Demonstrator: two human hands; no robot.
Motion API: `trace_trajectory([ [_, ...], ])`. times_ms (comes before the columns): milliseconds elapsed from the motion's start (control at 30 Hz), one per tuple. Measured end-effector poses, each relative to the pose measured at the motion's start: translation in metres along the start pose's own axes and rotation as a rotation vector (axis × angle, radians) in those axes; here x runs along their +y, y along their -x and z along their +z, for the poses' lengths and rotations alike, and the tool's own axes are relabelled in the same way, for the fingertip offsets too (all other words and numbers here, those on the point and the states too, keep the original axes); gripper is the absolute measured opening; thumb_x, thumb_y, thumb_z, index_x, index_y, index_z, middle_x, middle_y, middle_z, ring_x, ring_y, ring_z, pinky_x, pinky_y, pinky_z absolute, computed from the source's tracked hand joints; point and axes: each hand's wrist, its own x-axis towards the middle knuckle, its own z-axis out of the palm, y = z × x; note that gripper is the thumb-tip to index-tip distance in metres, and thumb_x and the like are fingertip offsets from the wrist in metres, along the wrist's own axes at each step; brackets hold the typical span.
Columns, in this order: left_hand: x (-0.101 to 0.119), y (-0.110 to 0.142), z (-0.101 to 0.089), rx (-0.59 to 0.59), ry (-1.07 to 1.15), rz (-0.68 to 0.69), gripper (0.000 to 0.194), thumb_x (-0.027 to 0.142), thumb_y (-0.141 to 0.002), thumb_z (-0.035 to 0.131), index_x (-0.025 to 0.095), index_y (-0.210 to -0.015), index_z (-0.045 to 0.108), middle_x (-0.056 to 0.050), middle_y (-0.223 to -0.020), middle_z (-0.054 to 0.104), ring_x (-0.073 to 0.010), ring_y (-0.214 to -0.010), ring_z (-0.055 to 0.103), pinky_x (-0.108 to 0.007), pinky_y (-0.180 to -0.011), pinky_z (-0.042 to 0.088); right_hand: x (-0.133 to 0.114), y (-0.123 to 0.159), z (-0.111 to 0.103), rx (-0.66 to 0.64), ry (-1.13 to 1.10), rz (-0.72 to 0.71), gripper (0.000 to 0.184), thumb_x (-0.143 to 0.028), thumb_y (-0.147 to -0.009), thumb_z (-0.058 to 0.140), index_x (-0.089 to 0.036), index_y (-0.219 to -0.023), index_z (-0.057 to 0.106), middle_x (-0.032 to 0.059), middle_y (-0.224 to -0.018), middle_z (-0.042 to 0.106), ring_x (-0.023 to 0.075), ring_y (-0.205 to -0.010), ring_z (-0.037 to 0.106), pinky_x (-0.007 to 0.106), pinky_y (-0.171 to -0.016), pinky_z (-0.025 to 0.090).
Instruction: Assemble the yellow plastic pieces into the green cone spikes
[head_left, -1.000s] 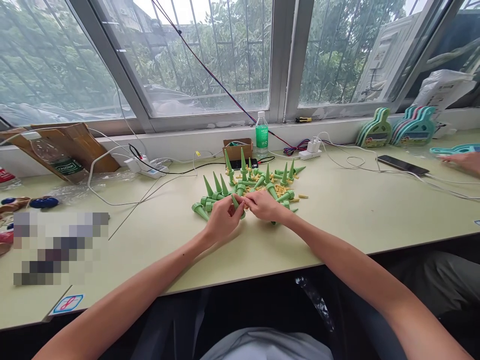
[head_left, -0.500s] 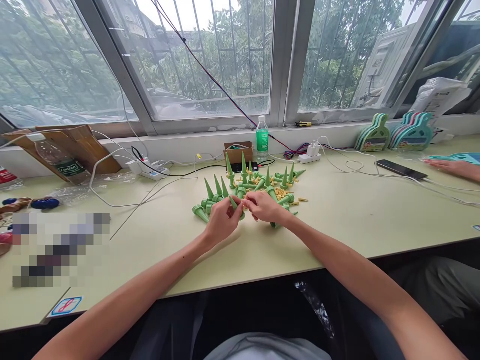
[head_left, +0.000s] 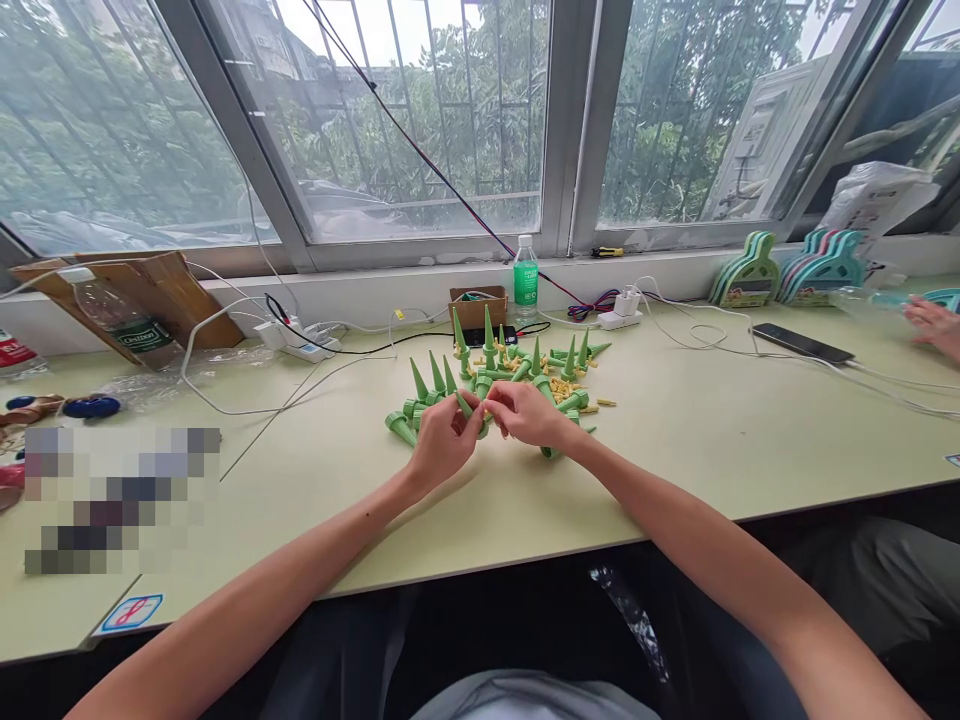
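Fingers of the left hand (head_left: 444, 437) are bent inward and closed on a green spike (head_left: 464, 404), its pointed end tilted up and its wider end low, toward the right hand (head_left: 526, 413). The right hand is bent, thumb and forefinger drawn together beside the left fingertips; whether a small piece sits between them cannot be told. Both hands are at the near edge of a pile on the pale table (head_left: 697, 430). Green cones (head_left: 489, 345) make up much of this pile, some upright and others on their sides, with small yellow pegs (head_left: 562, 388) scattered among them. Behind the pile are a dark device (head_left: 496, 335) and an open brown box (head_left: 478, 302), with an upright bottle with a green label (head_left: 526, 283) just beside the box. Farther right are a white power strip (head_left: 620, 316), a black phone (head_left: 801, 342) lying flat, and two groups of handled boards, one green (head_left: 746, 272) and one mostly turquoise (head_left: 823, 268). Another person's hand (head_left: 936, 325) is at the far right edge. To the left, a clear bottle (head_left: 120, 315) leans near brown cardboard (head_left: 202, 310). Barred windows (head_left: 420, 130) stand behind the table.
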Motion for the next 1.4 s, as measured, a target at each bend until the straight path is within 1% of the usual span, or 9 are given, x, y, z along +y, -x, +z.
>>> trace_trajectory([
  [167,-0.0002,0.001,0.0008,-0.021,0.008,0.011,0.022,0.036,-0.087,0.055,0.016,-0.078,0.056,0.002,-0.057,0.053,-0.0075,-0.044,0.044,-0.02,-0.046,0.037,0.0009,-0.0009,-0.0007,-0.021,0.017,0.035,0.022,-0.024,-0.092,0.046,-0.018,-0.072,0.05,-0.0058,-0.045,0.051,0.0086,-0.042,0.049,0.02,-0.051,0.037],
  [333,-0.001,0.0017,0.0017,-0.011,-0.007,0.014,0.022,0.036,-0.087,0.055,0.015,-0.079,0.057,0.002,-0.056,0.053,-0.0076,-0.044,0.044,-0.02,-0.046,0.037,-0.0012,-0.002,-0.0007,-0.001,0.103,0.029,0.029,-0.026,-0.093,0.046,-0.018,-0.066,0.05,-0.0051,-0.045,0.049,0.0084,-0.046,0.045,0.021,-0.053,0.033],
  [433,-0.0009,0.0017,0.0015,-0.014,-0.012,0.015,0.022,0.036,-0.087,0.055,0.015,-0.079,0.057,0.002,-0.055,0.053,-0.008,-0.044,0.045,-0.021,-0.046,0.037,-0.0025,-0.002,-0.0006,0.012,0.113,0.024,0.029,-0.025,-0.093,0.047,-0.018,-0.065,0.049,-0.0049,-0.046,0.049,0.0085,-0.047,0.045,0.022,-0.054,0.032],
  [567,-0.0011,0.0004,0.0009,-0.007,-0.012,0.015,0.021,0.036,-0.087,0.055,0.016,-0.08,0.057,0.001,-0.057,0.054,-0.0083,-0.044,0.046,-0.021,-0.046,0.037,-0.0013,-0.0013,0.0006,0.032,0.073,0.003,0.026,-0.025,-0.092,0.047,-0.018,-0.068,0.05,-0.0047,-0.048,0.051,0.0088,-0.048,0.047,0.021,-0.054,0.034],
  [767,-0.0021,0.0,0.0011,0.001,0.02,-0.008,0.023,0.037,-0.087,0.055,0.016,-0.079,0.056,-0.001,-0.062,0.059,-0.0096,-0.047,0.051,-0.021,-0.047,0.039,0.0024,-0.0002,0.0018,0.018,0.022,-0.015,0.017,-0.025,-0.091,0.047,-0.018,-0.076,0.054,-0.0043,-0.052,0.056,0.0096,-0.051,0.052,0.021,-0.055,0.037],
  [1000,0.0003,0.0013,0.0007,-0.016,0.018,-0.006,0.023,0.038,-0.087,0.055,0.016,-0.079,0.056,0.001,-0.057,0.055,-0.0094,-0.045,0.05,-0.021,-0.047,0.039,0.0029,-0.0007,0.0016,0.028,0.037,-0.02,0.022,-0.024,-0.091,0.048,-0.018,-0.07,0.051,-0.0047,-0.047,0.054,0.0088,-0.046,0.05,0.02,-0.052,0.037],
  [1167,0.0015,0.0014,0.0004,-0.01,0.007,-0.007,0.023,0.038,-0.087,0.055,0.016,-0.08,0.058,0.0,-0.059,0.059,-0.0096,-0.047,0.052,-0.021,-0.048,0.04,0.0047,-0.0015,0.0024,0.013,0.016,-0.01,0.023,-0.026,-0.091,0.048,-0.018,-0.07,0.052,-0.0053,-0.045,0.052,0.0083,-0.043,0.051,0.019,-0.051,0.038],
  [1400,0.0026,0.0026,-0.0001,-0.005,-0.012,0.004,0.024,0.038,-0.087,0.055,0.015,-0.079,0.059,0.0,-0.056,0.058,-0.0098,-0.045,0.051,-0.022,-0.047,0.04,0.0035,-0.0012,0.0027,0.009,0.006,-0.004,0.023,-0.025,-0.091,0.048,-0.018,-0.07,0.053,-0.0061,-0.044,0.051,0.0086,-0.041,0.052,0.02,-0.052,0.038],
])
